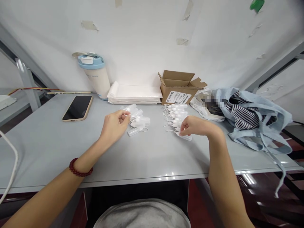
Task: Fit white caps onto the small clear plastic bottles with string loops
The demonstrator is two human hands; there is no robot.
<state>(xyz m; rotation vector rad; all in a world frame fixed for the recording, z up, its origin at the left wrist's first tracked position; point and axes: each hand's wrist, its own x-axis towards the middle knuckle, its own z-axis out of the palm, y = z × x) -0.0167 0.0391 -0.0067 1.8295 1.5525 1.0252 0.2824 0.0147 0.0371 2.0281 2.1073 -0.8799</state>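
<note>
Several small translucent plastic tubes with thin white cord loops lie in a loose pile (142, 121) mid-table. My left hand (115, 125), with a dark red bead bracelet on its wrist, is at the pile's left edge. Its fingers are curled together, and whatever they pinch is hidden. To the right, more such tubes lie in a row (177, 113), side by side with cords pointing left. My right hand (193, 126) is over the near end of that row, thumb and fingertips closed on the nearest tube (187, 137), which rests on the table.
Behind the tubes stand a stack of white padded envelopes (135, 95) and an open cardboard box (177, 91). A phone (78, 108) and a cream tumbler (97, 77) are at left. A light blue cloth bag (258, 107) and a plastic bag (201, 104) lie at right.
</note>
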